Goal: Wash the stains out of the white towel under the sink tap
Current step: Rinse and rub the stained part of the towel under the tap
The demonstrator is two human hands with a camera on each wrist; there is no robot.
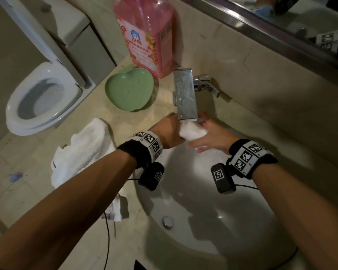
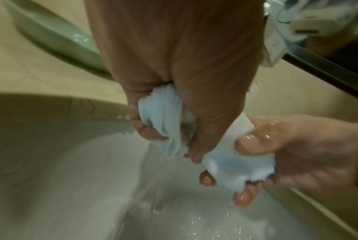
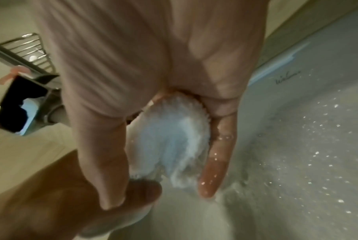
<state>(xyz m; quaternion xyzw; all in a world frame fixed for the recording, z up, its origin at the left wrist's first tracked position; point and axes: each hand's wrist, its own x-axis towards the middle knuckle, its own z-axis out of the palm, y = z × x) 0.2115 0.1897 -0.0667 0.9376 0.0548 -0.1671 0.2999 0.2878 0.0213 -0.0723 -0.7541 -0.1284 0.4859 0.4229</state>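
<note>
A wet white towel [image 1: 191, 132] is bunched up just below the spout of the chrome tap [image 1: 185, 94], over the back of the white sink [image 1: 203, 240]. My left hand [image 1: 172, 129] grips its left end; in the left wrist view the cloth [image 2: 163, 120] bulges out between the curled fingers and thumb. My right hand [image 1: 205, 133] holds the other end [image 2: 235, 165], thumb on top and fingers beneath. The right wrist view shows the towel [image 3: 174, 133] lying in the wet right palm. Water runs off it into the basin. No stain is visible on the folds that show.
A second white cloth [image 1: 86, 152] lies crumpled on the counter left of the sink. Behind it stand a green apple-shaped dish [image 1: 129, 89] and a pink detergent bottle [image 1: 146, 34]. A toilet [image 1: 41, 100] is at far left and a mirror edge [image 1: 261, 22] at top right.
</note>
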